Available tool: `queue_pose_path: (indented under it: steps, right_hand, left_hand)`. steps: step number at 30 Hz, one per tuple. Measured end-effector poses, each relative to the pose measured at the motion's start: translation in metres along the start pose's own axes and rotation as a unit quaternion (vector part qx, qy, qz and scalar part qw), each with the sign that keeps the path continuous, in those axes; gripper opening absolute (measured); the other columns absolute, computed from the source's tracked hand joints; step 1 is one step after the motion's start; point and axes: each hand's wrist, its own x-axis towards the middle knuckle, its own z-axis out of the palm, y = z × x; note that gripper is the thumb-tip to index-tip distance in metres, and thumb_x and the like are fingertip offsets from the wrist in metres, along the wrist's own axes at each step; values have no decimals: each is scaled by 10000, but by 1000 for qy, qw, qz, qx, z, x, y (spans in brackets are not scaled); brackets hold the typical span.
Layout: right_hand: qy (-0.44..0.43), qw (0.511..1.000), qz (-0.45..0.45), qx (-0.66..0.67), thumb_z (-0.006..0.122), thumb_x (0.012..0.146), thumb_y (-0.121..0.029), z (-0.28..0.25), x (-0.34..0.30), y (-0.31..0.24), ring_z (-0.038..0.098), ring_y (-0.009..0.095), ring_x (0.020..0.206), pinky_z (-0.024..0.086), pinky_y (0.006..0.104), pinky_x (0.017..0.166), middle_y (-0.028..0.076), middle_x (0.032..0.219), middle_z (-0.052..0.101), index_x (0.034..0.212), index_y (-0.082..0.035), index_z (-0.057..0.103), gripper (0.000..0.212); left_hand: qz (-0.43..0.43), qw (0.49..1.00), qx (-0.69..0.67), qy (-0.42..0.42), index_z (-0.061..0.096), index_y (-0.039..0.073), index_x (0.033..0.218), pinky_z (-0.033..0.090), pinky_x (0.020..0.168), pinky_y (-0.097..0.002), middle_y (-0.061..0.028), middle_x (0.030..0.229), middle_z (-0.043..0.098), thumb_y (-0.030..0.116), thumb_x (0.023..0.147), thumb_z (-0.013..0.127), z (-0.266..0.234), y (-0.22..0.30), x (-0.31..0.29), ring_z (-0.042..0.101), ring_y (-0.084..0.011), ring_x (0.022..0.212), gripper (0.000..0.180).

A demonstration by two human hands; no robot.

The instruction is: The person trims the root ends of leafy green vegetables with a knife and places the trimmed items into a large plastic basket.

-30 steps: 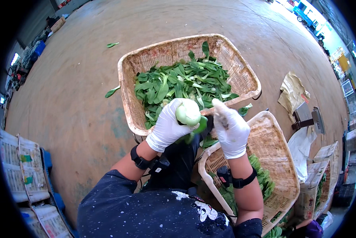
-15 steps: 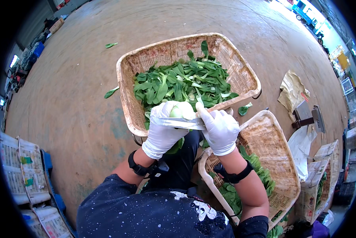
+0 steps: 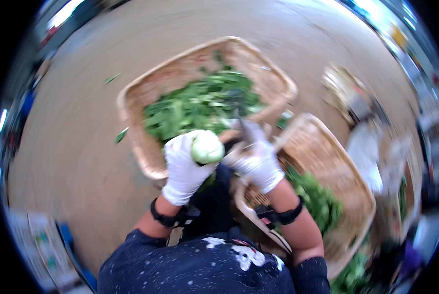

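Note:
My left hand [image 3: 182, 164], in a white glove, is closed around a bok choy [image 3: 208, 147] with its pale, rounded base turned up. Just to the right, my gloved right hand [image 3: 257, 161] grips a knife [image 3: 245, 128]; its blade is smeared by motion and points away from me, apart from the bok choy. Beyond both hands stands a large, dirt-stained plastic basket [image 3: 266, 78] holding many loose green leaves [image 3: 195, 108]. A second basket [image 3: 322, 144] sits tilted by my right forearm, with leafy greens [image 3: 320, 201] inside.
Single leaves lie on the floor: one leaf [image 3: 121, 135] left of the far basket, another leaf [image 3: 284, 119] between the baskets. Crumpled brown paper [image 3: 342, 85] and a white sheet [image 3: 364, 157] are at the right. Stacked crates [image 3: 33, 245] stand at the lower left.
The knife blade has left the bok choy's base and swung from lying across it to pointing away. My hands have moved apart. The whole view has shifted and blurred.

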Motion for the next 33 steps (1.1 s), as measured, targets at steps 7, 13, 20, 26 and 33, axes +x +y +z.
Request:
queue_pose_path:
  steps: [7, 13, 20, 26, 33]
  right_hand:
    - [348, 923, 104, -125, 702, 834, -159, -129, -210, -80, 619, 152, 970, 508, 319, 842, 74, 1123, 657, 1294, -57, 567, 489]
    - [858, 493, 143, -2, 683, 869, -422, -284, -544, -117, 421, 65, 411, 307, 205, 346, -42, 631, 529, 902, -186, 597, 254]
    - [856, 501, -22, 127, 497, 963, -271, -287, -614, -161, 539, 109, 598, 422, 208, 470, 137, 1001, 678, 909, -62, 553, 224]
    - [594, 568, -80, 564, 486, 980, -223, -242, -475, -131, 508, 108, 682, 458, 247, 551, 55, 879, 557, 1245, 34, 471, 369]
    - [588, 578, -209, 526, 426, 997, -102, -239, -460, -115, 505, 94, 680, 488, 262, 634, 30, 857, 562, 1458, -46, 321, 476]
  left_hand:
    - [146, 827, -383, -384, 301, -59, 1421, 287, 1120, -387, -186, 1439, 392, 314, 624, 868, 24, 137, -8, 396, -287, 1324, 1046]
    - [548, 550, -399, -487, 657, 104, 796, 476, 655, -321, -2, 771, 643, 272, 577, 768, -16, 249, 20, 629, -184, 708, 298]
    - [736, 530, -71, -414, 609, 91, 1025, 412, 679, -311, 20, 797, 516, 145, 783, 624, -76, 353, -11, 523, -148, 803, 248]
    - [611, 502, -176, -586, 573, 40, 944, 470, 693, -310, -74, 763, 562, 239, 820, 634, -7, 371, -59, 582, -197, 755, 242]
    - [398, 636, -64, -658, 632, 46, 1121, 506, 813, -386, -179, 977, 682, 395, 871, 648, 287, 374, -63, 659, -310, 911, 429]
